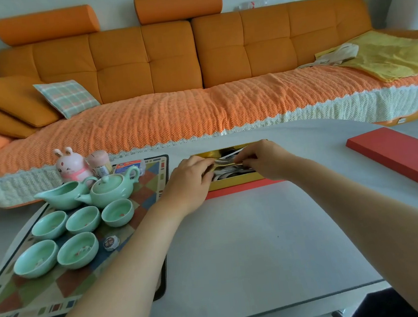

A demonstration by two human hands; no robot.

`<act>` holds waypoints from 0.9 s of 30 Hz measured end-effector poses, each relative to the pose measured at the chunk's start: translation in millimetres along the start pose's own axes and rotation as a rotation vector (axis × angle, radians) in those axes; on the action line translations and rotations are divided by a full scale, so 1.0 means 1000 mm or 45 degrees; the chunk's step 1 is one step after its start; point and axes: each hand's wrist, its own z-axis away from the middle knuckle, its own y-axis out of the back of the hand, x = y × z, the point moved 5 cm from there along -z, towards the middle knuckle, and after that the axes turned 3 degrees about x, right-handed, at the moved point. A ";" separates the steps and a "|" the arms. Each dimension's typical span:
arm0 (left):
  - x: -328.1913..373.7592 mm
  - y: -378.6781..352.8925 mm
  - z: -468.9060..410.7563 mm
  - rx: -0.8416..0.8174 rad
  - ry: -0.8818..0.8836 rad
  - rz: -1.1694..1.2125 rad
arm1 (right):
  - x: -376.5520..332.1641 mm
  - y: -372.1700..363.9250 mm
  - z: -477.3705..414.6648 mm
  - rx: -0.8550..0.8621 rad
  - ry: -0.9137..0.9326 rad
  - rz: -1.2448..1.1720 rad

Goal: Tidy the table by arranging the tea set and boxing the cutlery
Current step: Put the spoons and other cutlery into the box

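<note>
Both forearms (118,282) stretched across the white surface (239,246) to the open gold-lined cutlery box (234,183), where the left hand (192,181) and right hand (269,161) each pinched cutlery (225,161) lying inside. Celadon teapot (111,188) and cups (78,249) sat on the mat (35,298) to the left.

2 bare forearms stretch forward from the lower edge, converging toward the far middle. The left hand (189,181) lies knuckles up with its fingers curled at the tips. The right hand (266,160) bends inward at the wrist to meet it, both pinching slim cutlery (225,162) between them.
</note>
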 end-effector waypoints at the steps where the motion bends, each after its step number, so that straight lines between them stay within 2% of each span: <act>1: -0.001 -0.001 0.000 -0.002 -0.001 -0.014 | 0.000 0.000 -0.001 0.000 -0.004 0.004; 6: 0.002 -0.003 0.006 -0.040 -0.039 -0.093 | -0.004 0.000 0.002 0.028 0.064 0.088; 11: 0.002 -0.013 0.013 -0.245 0.041 -0.164 | -0.008 0.003 0.013 0.157 0.196 0.104; 16: 0.007 -0.013 0.017 -0.283 0.141 -0.036 | -0.015 -0.005 0.030 0.042 0.278 0.201; 20: 0.012 -0.014 0.025 -0.256 0.150 0.113 | -0.012 -0.002 0.037 0.017 0.203 0.233; 23: 0.016 -0.019 0.027 -0.282 0.098 0.077 | -0.005 0.002 0.038 0.058 0.140 0.343; 27: 0.016 -0.019 0.025 -0.333 0.110 -0.051 | 0.005 -0.004 0.040 -0.017 0.085 0.360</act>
